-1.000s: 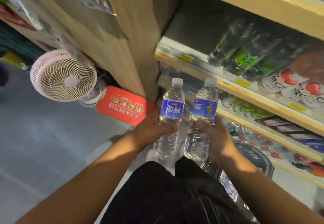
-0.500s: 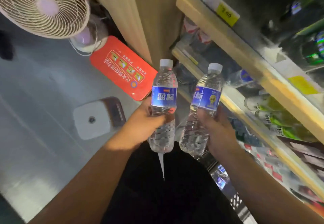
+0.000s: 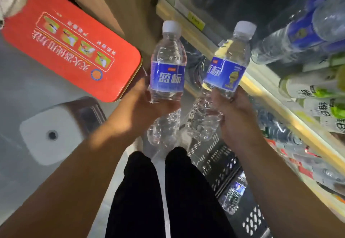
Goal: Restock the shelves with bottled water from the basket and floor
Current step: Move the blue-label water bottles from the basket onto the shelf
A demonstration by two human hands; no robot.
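1. The left grip (image 3: pixel 141 107) is wrapped round the lower half of the left bottle (image 3: pixel 167 64). The right grip (image 3: pixel 237 118) holds the right bottle (image 3: pixel 225 64) the same way. Neither bottle is shelved yet.
2. Both bottles point cap-up, with their long axes near upright. The right one leans a little toward the shelf (image 3: pixel 261 86).
3. The shelf lies ahead and to the right, its lit edge just behind the right bottle. The right grip is therefore nearer, and the left has further to cross.
4. The basket (image 3: pixel 224 163) sits on the floor under the right arm, with another bottle inside.
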